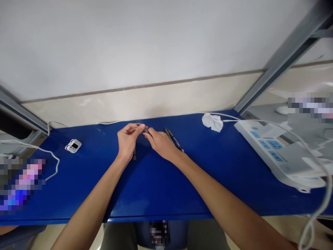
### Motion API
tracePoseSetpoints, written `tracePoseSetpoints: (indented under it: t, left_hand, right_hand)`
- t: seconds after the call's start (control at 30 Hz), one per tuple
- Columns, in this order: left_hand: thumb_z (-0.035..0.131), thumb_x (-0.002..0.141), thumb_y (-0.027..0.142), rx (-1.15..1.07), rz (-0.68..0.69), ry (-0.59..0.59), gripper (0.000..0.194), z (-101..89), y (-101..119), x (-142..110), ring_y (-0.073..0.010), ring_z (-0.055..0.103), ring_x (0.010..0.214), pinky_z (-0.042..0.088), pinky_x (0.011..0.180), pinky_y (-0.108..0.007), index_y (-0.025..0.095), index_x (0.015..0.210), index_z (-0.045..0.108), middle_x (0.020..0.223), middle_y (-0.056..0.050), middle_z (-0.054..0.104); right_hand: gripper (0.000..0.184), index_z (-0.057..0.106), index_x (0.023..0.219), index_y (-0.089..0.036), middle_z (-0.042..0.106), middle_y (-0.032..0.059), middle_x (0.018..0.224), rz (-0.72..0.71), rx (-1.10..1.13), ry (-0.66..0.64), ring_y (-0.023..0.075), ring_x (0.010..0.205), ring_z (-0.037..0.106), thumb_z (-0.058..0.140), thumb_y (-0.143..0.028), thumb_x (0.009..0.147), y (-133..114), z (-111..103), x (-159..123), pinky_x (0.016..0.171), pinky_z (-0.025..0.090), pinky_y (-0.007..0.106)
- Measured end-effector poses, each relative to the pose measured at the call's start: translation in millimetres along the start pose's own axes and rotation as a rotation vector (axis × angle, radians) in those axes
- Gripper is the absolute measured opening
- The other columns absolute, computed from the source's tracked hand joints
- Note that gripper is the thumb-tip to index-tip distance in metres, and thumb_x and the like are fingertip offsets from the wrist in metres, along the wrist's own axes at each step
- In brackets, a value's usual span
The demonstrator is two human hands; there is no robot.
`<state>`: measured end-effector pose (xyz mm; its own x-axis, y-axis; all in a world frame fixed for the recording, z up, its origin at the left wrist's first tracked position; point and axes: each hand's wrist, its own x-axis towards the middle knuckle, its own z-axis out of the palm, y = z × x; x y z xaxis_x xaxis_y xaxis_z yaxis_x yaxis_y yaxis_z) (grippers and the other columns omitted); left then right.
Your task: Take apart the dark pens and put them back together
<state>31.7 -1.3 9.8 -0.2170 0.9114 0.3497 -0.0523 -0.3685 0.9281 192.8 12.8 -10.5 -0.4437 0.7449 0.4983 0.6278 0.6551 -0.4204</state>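
Observation:
In front of me, above the blue table, my left hand (129, 139) pinches one end of a dark pen (146, 131) between thumb and fingers. My right hand (161, 143) closes on the other end, so most of the pen is hidden by fingers. Under the left hand, on the tabletop, another dark pen-like piece (134, 155) shows only in part. Just beyond the right hand lie black pens (173, 138) side by side, slanting and partly covered by that hand.
A crumpled white tissue (212, 122) lies at the back right of the blue table (156, 187). Right of it is a large white power strip (273, 152) with blue sockets and a cable. A small white device (73, 146) sits on the left. A wall (145, 100) rises behind.

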Motion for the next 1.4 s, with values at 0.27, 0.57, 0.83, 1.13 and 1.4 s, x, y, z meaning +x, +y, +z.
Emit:
tracePoseSetpoints:
  t: [0.27,0.57,0.83,1.13,1.4]
  left_hand:
    - [0.082,0.087,0.046,0.013,0.012,-0.007,0.028,1.9,3,-3,-0.0218,0.077,0.091,0.063,0.086,-0.038,0.02,0.086,0.073,0.096,-0.008,0.081]
    - [0.078,0.091,0.044,-0.165,-0.045,-0.199,0.032,3.3,6,-3,-0.0269,0.075,0.112,0.062,0.097,-0.043,0.024,0.116,0.074,0.116,-0.01,0.08]
    - [0.083,0.086,0.041,-0.101,0.022,-0.063,0.026,4.1,2,-4,-0.0233,0.078,0.095,0.064,0.085,-0.038,0.021,0.102,0.077,0.101,-0.008,0.081]
    - [0.086,0.083,0.043,-0.078,-0.011,-0.088,0.036,3.0,-5,-3,-0.0219,0.075,0.107,0.061,0.098,-0.038,0.024,0.11,0.072,0.113,-0.008,0.078]
    - [0.083,0.086,0.043,-0.124,-0.036,-0.122,0.03,3.9,-5,-3,-0.0248,0.077,0.105,0.06,0.1,-0.044,0.021,0.084,0.064,0.107,-0.009,0.081]
  right_hand:
    - [0.037,0.06,0.113,-0.017,0.078,0.0126,0.087,-0.032,-0.057,0.009,0.0265,0.073,0.074,0.035,-0.044,0.115,4,3,0,0.058,0.033,0.032]
    - [0.04,0.055,0.142,-0.018,0.08,0.011,0.1,-0.014,0.089,0.002,0.026,0.079,0.075,0.038,-0.041,0.115,5,-6,3,0.068,0.047,0.034]
    - [0.033,0.062,0.118,-0.02,0.08,0.0116,0.098,-0.008,0.092,0.015,0.0265,0.083,0.076,0.039,-0.042,0.115,4,0,1,0.069,0.048,0.033]
    - [0.03,0.062,0.108,-0.019,0.076,0.0104,0.086,0.001,-0.034,0.002,0.0253,0.075,0.071,0.039,-0.038,0.114,5,-2,2,0.063,0.037,0.033]
    - [0.027,0.06,0.114,-0.02,0.073,0.0086,0.094,-0.015,0.124,0.02,0.0234,0.079,0.068,0.04,-0.037,0.113,1,-10,3,0.07,0.044,0.034]
